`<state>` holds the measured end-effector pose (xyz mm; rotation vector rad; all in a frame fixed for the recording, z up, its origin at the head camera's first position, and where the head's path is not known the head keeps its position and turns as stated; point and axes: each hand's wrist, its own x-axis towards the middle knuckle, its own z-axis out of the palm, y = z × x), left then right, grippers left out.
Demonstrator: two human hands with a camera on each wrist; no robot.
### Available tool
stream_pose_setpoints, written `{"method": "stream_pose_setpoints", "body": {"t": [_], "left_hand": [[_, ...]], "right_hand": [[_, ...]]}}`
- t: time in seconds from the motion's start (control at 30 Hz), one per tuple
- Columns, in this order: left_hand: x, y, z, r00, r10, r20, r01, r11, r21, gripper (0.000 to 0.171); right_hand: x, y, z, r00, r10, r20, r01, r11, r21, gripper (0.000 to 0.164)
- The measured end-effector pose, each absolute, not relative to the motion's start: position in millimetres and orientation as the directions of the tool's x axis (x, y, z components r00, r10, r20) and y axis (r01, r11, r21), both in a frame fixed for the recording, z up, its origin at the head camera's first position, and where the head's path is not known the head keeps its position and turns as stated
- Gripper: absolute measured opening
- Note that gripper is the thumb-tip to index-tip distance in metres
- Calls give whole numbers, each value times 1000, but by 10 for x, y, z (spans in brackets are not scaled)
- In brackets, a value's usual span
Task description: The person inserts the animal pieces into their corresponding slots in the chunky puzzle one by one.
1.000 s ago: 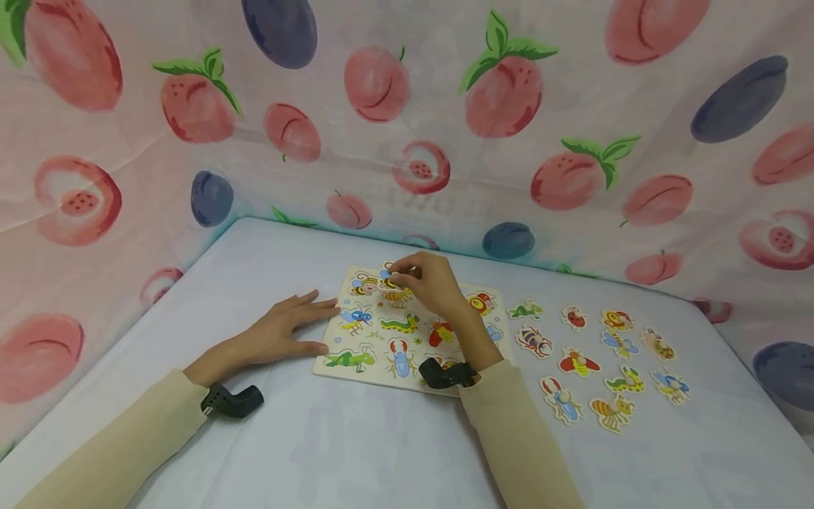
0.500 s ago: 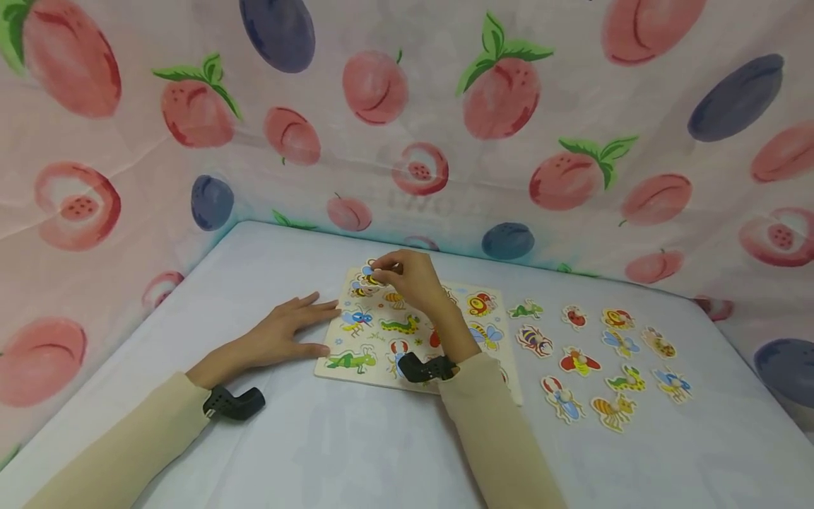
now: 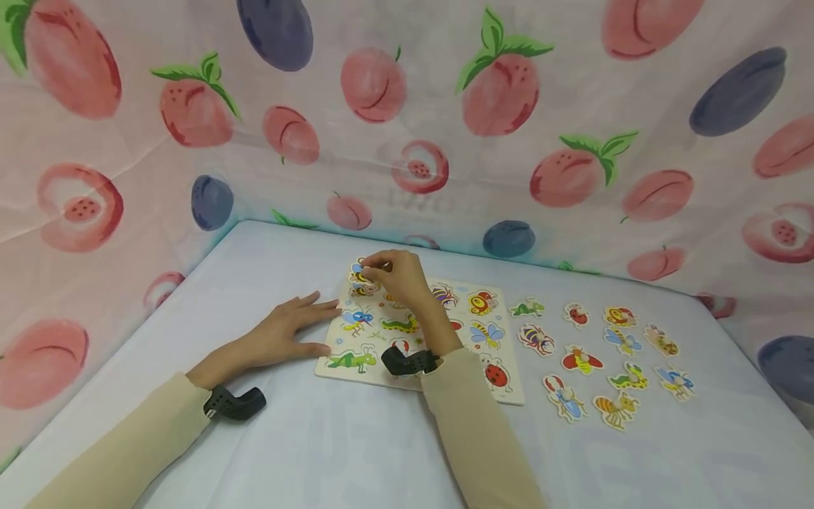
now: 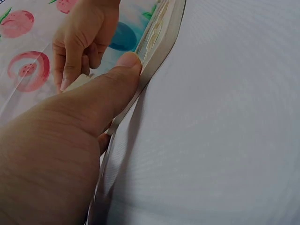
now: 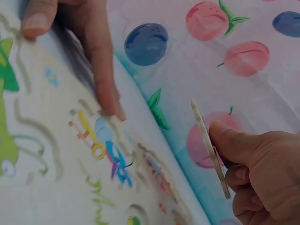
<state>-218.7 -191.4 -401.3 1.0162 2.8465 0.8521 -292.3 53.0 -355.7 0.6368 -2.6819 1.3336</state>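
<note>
My right hand (image 3: pixel 400 279) pinches a bee puzzle piece (image 3: pixel 358 274) between thumb and fingers, above the far left corner of a wooden insect puzzle board (image 3: pixel 511 394). In the head view the piece overlaps the bee picture printed there. The right wrist view shows the piece (image 5: pixel 209 150) edge-on, raised off the board. At the board's left edge lies my left hand (image 3: pixel 282 332), fingers spread and fairly straight. Its thumb (image 4: pixel 124 65) touches the board's rim in the left wrist view. My right forearm hides part of the board's middle.
Several loose insect pieces lie right of the board, among them a ladybug (image 3: pixel 576 315), a stag beetle (image 3: pixel 563 398), a caterpillar (image 3: pixel 629 377) and a striped bee (image 3: pixel 615 410). Fruit-printed cloth (image 3: pixel 439 78) walls the back and left of the white table (image 3: pixel 305 452).
My right hand has carried the bee piece leftward across the top of the board to its far left corner. The left hand has stayed at the left edge.
</note>
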Motion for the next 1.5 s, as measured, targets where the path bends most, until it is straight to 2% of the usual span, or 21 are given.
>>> {"method": "stream_pose_setpoints", "body": {"t": [0.83,1.5], "left_hand": [[-2174,-1894,-3966,-811,571,128,547,663,511,70],[-2150,-1896,-3938,-811,570,131,546,657,519,70]], "right_hand": [[-2977,438,-3874,-947,-242,214,-321,648,-691,16],[-2941,395,-3888,-948,-226,222,-317,654,-687,16]]}}
